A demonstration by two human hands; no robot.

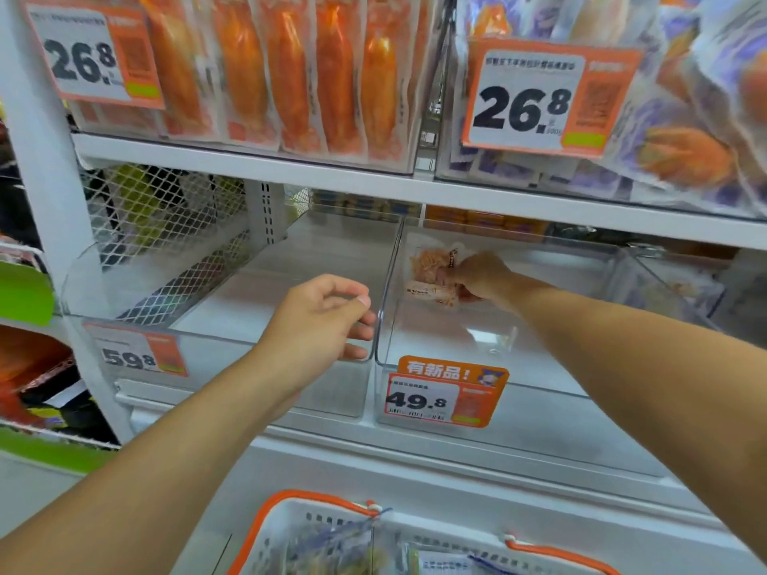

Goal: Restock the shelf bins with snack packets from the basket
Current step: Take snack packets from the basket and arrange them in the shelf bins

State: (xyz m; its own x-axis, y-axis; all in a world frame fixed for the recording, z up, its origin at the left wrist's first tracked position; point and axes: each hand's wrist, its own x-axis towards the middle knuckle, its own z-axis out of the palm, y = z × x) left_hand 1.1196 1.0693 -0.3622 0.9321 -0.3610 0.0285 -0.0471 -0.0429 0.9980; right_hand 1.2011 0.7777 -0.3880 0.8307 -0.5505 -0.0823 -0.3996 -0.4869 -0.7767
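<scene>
My right hand (477, 278) reaches into the clear middle bin (539, 408), the one with the 49.8 price tag, and grips a small snack packet (431, 267) with pale orange contents. My left hand (319, 317) hovers at the rim of the clear left bin (232, 367), tagged 59.8. Its fingers are loosely curled and hold nothing. The white basket (290, 520) with orange handles sits at the bottom of the view, with several packets inside.
The upper shelf (290, 168) holds bins packed with orange packets (290, 68) and purple-and-orange packets (685, 139), each tagged 26.8. A white upright post (45, 180) and wire mesh (157, 209) stand at the left. Another clear bin (672, 284) lies to the right.
</scene>
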